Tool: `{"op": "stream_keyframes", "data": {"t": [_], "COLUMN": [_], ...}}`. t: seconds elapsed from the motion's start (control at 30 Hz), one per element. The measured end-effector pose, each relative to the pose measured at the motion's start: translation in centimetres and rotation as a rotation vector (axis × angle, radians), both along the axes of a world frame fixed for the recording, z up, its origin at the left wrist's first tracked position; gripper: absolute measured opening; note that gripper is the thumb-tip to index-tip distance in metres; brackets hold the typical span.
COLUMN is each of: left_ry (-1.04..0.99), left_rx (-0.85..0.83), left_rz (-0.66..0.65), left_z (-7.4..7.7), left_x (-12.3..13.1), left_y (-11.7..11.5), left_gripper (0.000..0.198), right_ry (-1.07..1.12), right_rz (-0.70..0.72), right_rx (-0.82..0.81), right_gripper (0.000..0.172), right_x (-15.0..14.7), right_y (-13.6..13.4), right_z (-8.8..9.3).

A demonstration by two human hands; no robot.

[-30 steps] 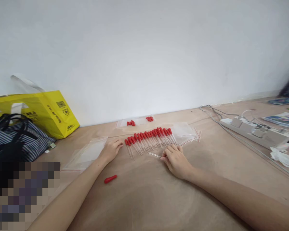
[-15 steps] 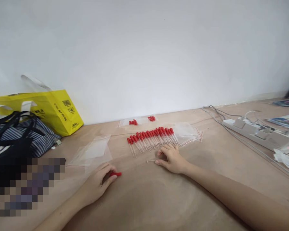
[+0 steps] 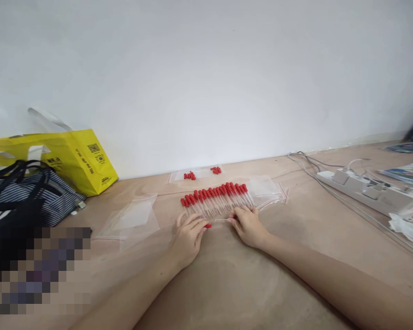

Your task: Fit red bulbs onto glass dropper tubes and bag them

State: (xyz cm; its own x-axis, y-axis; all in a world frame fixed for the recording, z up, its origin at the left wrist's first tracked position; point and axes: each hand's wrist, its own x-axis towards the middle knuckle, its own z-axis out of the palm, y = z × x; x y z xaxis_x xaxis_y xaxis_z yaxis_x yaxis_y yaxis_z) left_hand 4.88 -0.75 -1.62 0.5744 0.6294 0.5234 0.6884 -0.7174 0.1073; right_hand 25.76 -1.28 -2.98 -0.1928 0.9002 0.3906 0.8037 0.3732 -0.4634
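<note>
My left hand (image 3: 188,238) is closed on a red rubber bulb (image 3: 208,225), whose end shows past the fingertips. Facing it, my right hand (image 3: 248,227) pinches a thin clear dropper tube (image 3: 222,220) that points left. The bulb and the tube lie close to each other with a small gap between them. Just beyond both hands, a slanted row of red-topped droppers (image 3: 215,195) lies side by side on the table. Farther back, two small groups of loose red bulbs (image 3: 191,175) rest on a clear plastic bag.
Clear zip bags lie left (image 3: 137,215) and right (image 3: 263,188) of the row. A yellow bag (image 3: 92,165) and a striped bag (image 3: 60,197) stand at the left. On the right are a white power strip (image 3: 365,188) with cables and a crumpled white tissue (image 3: 408,228).
My left hand has moved right and away from me with the red bulb, close to the tube. My right hand stays near its place; the tube has shifted slightly right and back.
</note>
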Motion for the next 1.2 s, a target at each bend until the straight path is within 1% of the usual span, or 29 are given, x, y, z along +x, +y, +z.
{"op": "stream_keyframes", "data": {"t": [0.1,0.23,0.4,0.53,0.67,0.8,0.87,1.03,1.2], "left_ry": [0.012,0.003,-0.022,-0.063,-0.107,-0.147,-0.148,-0.134,-0.117], "left_rx": [0.026,0.053,0.093,0.111,0.145,0.182,0.176,0.15,0.211], "left_rz": [0.003,-0.017,-0.055,-0.052,-0.062,-0.076,-0.096,-0.146,-0.178], "left_z": [-0.1,-0.1,-0.2,-0.3,-0.2,-0.1,0.0,0.3,0.6], "left_x": [-0.4,-0.5,-0.5,-0.3,-0.1,-0.2,-0.2,-0.1,0.0], "left_y": [-0.1,-0.1,0.1,0.2,0.2,0.1,0.0,-0.4,-0.6], "left_gripper": [0.022,0.022,0.022,0.019,0.015,0.013,0.012,0.012,0.013], "right_ry": [0.072,0.103,0.11,0.104,0.067,0.021,-0.004,-0.099,-0.208], "right_rz": [0.056,0.138,0.174,0.208,0.237,0.266,0.288,0.337,0.35], "right_rx": [0.046,0.115,0.163,0.181,0.205,0.243,0.266,0.364,0.461], "right_gripper": [0.013,0.015,0.016,0.015,0.012,0.013,0.013,0.011,0.013], "right_x": [0.0,-0.4,-0.8,-0.9,-1.1,-1.2,-1.1,-0.6,-0.3], "right_y": [-0.2,-0.7,-0.9,-1.1,-1.4,-1.5,-1.5,-1.0,-0.6], "right_z": [0.0,0.3,0.5,0.6,0.6,0.6,0.6,0.6,0.5]}}
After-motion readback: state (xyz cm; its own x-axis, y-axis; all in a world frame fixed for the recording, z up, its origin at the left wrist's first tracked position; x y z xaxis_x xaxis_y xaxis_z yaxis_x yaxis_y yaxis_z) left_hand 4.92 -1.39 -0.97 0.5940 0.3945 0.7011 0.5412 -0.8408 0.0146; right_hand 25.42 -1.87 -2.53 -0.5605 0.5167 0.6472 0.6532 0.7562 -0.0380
